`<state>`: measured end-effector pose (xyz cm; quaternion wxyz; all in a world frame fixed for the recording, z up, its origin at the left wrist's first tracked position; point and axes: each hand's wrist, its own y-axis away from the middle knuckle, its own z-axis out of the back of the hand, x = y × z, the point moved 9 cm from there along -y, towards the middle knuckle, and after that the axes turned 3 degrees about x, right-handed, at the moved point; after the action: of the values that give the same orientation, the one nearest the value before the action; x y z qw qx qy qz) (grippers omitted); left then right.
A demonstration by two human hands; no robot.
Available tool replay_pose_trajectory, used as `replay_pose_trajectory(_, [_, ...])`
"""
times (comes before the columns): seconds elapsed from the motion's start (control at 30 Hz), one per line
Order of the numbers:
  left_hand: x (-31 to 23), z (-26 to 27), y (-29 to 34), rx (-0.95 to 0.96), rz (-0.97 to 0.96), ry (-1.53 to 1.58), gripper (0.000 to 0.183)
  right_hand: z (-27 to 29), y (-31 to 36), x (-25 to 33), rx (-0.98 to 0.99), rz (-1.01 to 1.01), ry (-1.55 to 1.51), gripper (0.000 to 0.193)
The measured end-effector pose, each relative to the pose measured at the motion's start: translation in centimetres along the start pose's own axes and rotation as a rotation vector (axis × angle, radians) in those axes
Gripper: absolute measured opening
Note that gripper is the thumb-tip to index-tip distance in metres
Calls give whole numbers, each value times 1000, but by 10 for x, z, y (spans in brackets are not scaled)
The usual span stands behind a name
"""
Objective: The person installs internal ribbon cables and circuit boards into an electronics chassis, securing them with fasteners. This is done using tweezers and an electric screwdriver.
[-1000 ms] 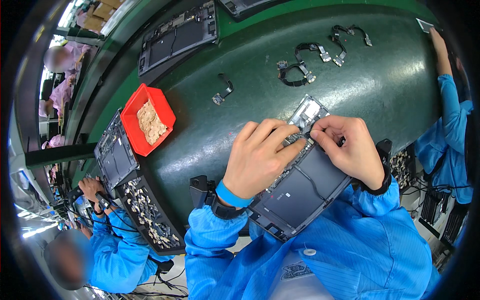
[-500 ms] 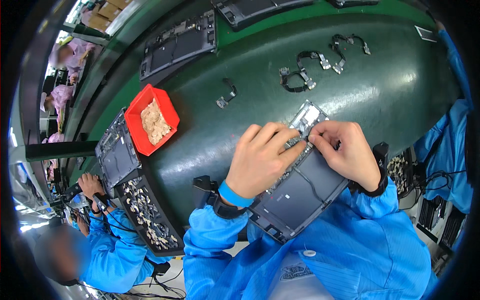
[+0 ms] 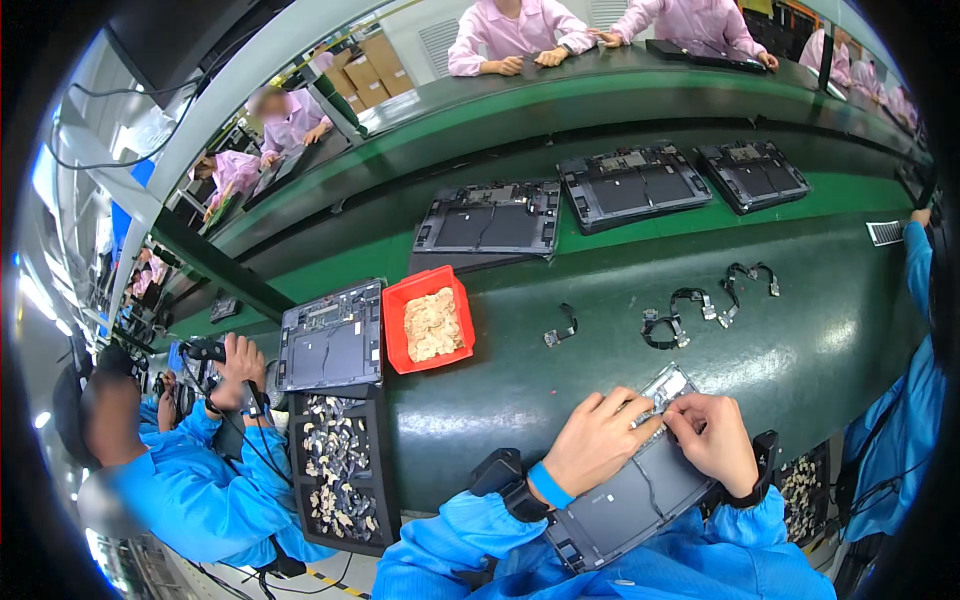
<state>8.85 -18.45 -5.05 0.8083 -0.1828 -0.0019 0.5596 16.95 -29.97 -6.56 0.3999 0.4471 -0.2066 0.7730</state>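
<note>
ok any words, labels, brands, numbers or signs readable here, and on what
No text can be read.
Open device, nearest the camera: any print is too small.
Pale patterned card, far right: too small.
Brown cartons, background: any print is too blurred.

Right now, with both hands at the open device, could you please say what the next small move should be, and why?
Perhaps steady the open device with the left hand, which lies over its upper part, since the right hand is close beside it; whether that hand grips anything is hidden.
</note>
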Motion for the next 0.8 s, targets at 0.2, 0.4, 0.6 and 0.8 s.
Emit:
replay_pose_trajectory(0.2, [1, -3, -5, 30, 14, -26, 37, 0, -3, -15, 11, -65, -83, 15])
replay_pose_trajectory(0.4, [4, 13, -12, -11, 18, -127, 35, 23, -4, -4, -34, -170, -175, 32])
replay_pose_trajectory(0.6, [-2, 17, -21, 46, 27, -4, 33, 43, 5, -32, -65, -133, -254, 17])
replay_pose_trajectory(0.8, [-25, 4, -43, -86, 52, 475, 22, 36, 13, -49, 22, -208, -579, 16])
